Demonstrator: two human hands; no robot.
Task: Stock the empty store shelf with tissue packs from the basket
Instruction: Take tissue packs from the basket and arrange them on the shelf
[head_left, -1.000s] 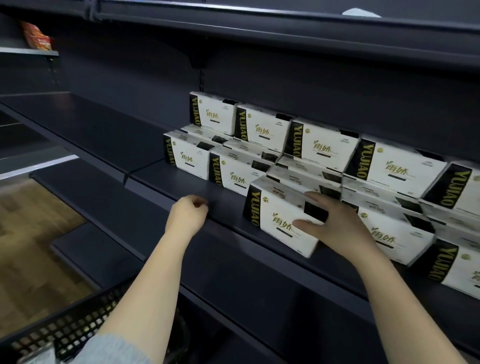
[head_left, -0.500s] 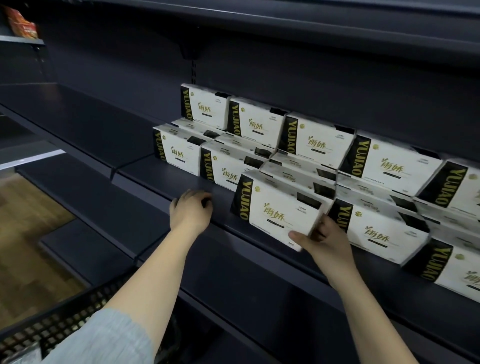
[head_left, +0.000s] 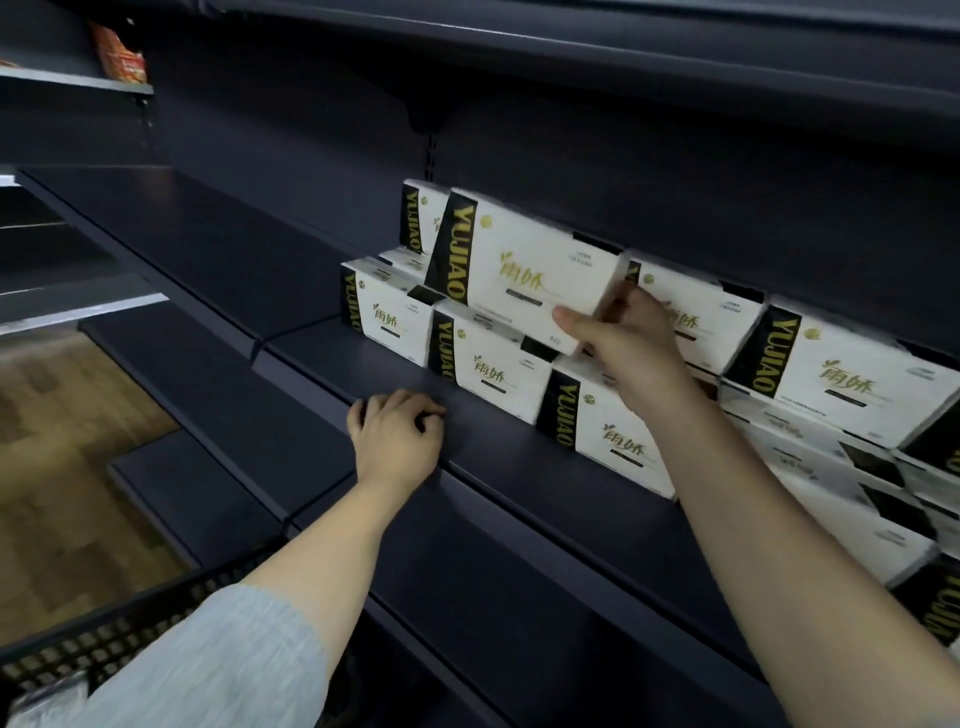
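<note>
My right hand (head_left: 626, 348) pinched the tissue pack (head_left: 524, 265) by its lower right corner, long axis level, above the stacked rows; my left hand (head_left: 397, 439) rested curled on the shelf (head_left: 322, 374) edge.

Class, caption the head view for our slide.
Right hand lifts a white YUJIAO tissue pack above stocked rows; left hand rests on the dark shelf edge.

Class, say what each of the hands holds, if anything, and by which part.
The right hand pinches a raised tissue pack by its lower right corner. The left hand holds nothing; it rests on the shelf edge.
</note>
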